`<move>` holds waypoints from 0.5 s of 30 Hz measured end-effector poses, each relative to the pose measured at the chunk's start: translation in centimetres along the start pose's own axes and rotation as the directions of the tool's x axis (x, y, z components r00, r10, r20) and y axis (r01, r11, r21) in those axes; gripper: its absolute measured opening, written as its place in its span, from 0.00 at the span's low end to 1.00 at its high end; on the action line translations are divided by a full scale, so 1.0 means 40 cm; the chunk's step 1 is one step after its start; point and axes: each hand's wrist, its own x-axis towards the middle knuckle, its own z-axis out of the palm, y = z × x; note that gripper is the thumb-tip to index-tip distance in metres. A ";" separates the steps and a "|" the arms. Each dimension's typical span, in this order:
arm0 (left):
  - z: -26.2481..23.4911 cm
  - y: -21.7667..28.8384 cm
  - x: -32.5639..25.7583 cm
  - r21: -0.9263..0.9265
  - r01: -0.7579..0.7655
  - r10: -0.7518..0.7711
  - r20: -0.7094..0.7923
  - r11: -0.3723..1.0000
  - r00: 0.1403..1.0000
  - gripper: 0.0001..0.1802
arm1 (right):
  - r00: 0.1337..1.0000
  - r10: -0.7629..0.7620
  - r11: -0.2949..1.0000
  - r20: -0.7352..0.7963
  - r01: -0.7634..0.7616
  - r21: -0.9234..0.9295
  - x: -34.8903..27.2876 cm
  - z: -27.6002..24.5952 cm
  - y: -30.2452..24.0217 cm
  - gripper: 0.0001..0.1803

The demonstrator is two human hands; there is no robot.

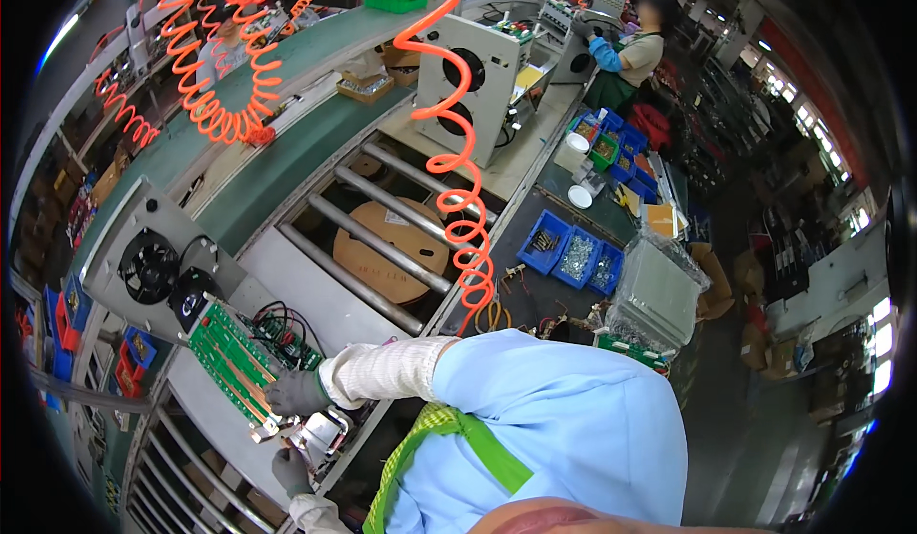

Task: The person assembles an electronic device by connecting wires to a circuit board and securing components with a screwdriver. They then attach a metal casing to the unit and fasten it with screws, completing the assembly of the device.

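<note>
Factory floor, with roller line and pale tabletop (310,290) at left of the frame; one co-worker (630,56) at upper right. Under your hands, lower left: one green circuit board (223,354) with copper-coloured strips, beside one grey panel (113,238) bearing one black fan (148,265). Your right hand (298,394), grey-gloved: fingers slightly bent, touching the board's near edge; whether they grip, you cannot tell from here. Your left hand (291,472), also gloved: just beside one silver metal part (323,433); its fingers are too hidden to judge. Upper centre: one grey cabinet (492,52), two black fans. Between: four bare rollers (349,279) over one brown cardboard disc (377,238), faintly printed. Right of centre: three blue bins (576,254) of small hardware.
</note>
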 end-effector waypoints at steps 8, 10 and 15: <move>-0.004 0.104 0.018 -0.673 0.396 -0.265 0.294 0.624 0.918 0.14 | 0.988 0.081 0.995 0.134 -0.087 0.038 -0.023 0.116 0.056 0.12; -0.007 0.138 -0.004 -0.699 0.381 -0.276 0.265 0.604 0.924 0.16 | 0.998 -0.040 0.994 -0.056 0.046 0.102 -0.017 0.006 0.024 0.15; 0.032 0.156 -0.010 -0.653 0.293 -0.136 0.281 0.698 0.950 0.23 | 0.996 -0.045 0.998 -0.078 0.042 -0.039 -0.033 0.025 0.005 0.22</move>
